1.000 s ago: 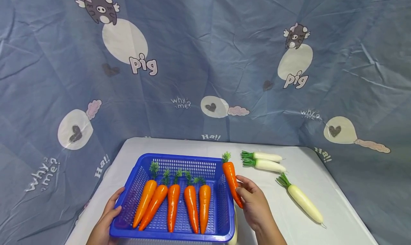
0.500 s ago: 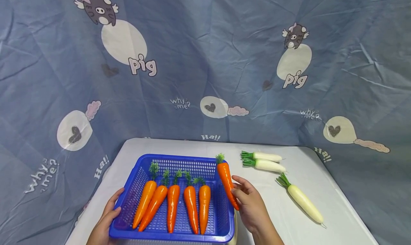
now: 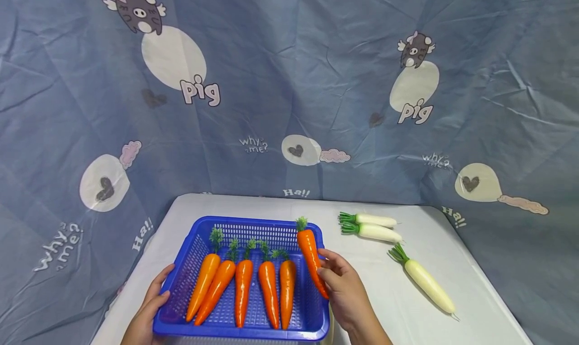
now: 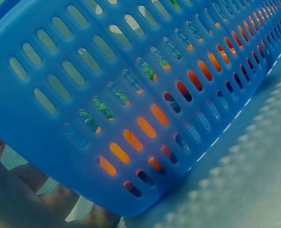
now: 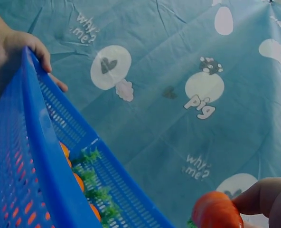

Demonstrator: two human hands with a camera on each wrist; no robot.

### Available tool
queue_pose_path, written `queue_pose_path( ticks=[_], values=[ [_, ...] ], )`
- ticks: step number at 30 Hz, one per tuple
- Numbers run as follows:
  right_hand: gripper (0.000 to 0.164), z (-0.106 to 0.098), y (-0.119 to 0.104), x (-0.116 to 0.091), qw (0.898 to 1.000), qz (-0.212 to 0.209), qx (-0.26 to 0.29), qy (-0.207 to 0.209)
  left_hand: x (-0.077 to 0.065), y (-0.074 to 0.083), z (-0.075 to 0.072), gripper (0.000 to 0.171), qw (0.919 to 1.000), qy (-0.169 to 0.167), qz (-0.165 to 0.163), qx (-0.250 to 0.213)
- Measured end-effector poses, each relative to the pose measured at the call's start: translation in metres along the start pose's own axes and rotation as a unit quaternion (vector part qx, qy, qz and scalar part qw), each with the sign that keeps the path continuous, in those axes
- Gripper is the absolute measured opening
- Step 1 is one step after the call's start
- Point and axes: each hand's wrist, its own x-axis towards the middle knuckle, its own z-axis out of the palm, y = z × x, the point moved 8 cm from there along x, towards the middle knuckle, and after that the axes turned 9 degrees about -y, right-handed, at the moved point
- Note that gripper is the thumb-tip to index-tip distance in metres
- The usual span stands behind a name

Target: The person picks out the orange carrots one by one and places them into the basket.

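Note:
My right hand point(image 3: 347, 292) pinches an orange carrot point(image 3: 310, 254) with a green tuft, over the right side of a blue plastic basket point(image 3: 244, 333). The carrot tilts, its tuft pointing away from me. In the right wrist view the carrot's end point(image 5: 217, 211) shows beside the thumb. My left hand point(image 3: 147, 305) grips the basket's left rim; in the left wrist view its fingers point(image 4: 60, 199) lie along the basket's edge. Several carrots point(image 3: 243, 292) lie side by side inside the basket, tufts toward the far wall.
Two white radishes point(image 3: 375, 232) with green stalks lie at the back right of the white table point(image 3: 457, 254). Another radish point(image 3: 429, 284) lies nearer. A pale thing is partly hidden by the basket's right front corner. A blue printed curtain point(image 3: 353, 83) hangs behind.
My right hand has moved left with the carrot, from beside the basket's right rim to over its right side. The left hand and the other carrots have stayed in place.

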Motion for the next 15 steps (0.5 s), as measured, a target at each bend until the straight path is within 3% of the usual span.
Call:
queue_pose_path(
  ticks=[9,15],
  values=[
    [0.050,0.013,0.000,-0.002,1.000,0.003,-0.001,-0.022,0.000,0.001,0.001,0.054,0.9998,-0.016,0.005,-0.003],
    [0.049,0.021,0.002,-0.002,0.999,0.006,-0.003,-0.033,0.000,0.000,0.000,0.054,1.0000,-0.006,-0.002,-0.003]
  ],
)
